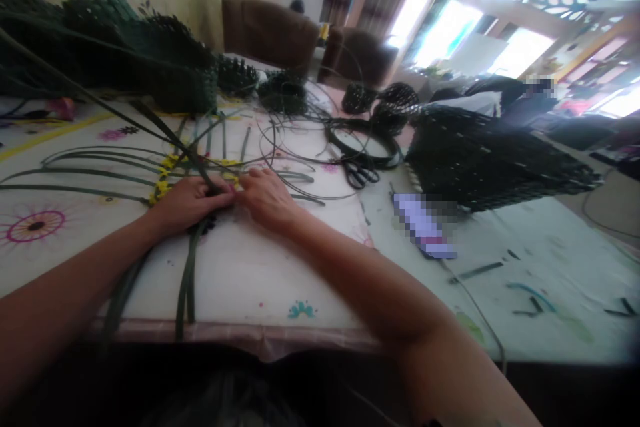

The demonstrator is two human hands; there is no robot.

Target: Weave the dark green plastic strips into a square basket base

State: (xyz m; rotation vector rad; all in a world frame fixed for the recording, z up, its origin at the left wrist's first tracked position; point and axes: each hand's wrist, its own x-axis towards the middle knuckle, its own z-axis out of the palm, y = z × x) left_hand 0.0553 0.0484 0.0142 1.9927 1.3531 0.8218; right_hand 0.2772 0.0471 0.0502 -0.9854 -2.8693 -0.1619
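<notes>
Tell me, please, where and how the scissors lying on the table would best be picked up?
Probably by the blades or pivot of the scissors, coming from above: they lie flat on the table, apart from both hands, with a black coil close beside them.

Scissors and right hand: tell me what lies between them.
In the head view, dark strips cross the tablecloth between the scissors and the right hand.

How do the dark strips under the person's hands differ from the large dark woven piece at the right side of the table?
The strips are loose, long and thin; the woven piece is dense and bulky. The strips lie flat and fan out over the table, while the woven piece stands up from it. The left hand and right hand press on the strips; nobody touches the woven piece. Both look dark green.
</notes>
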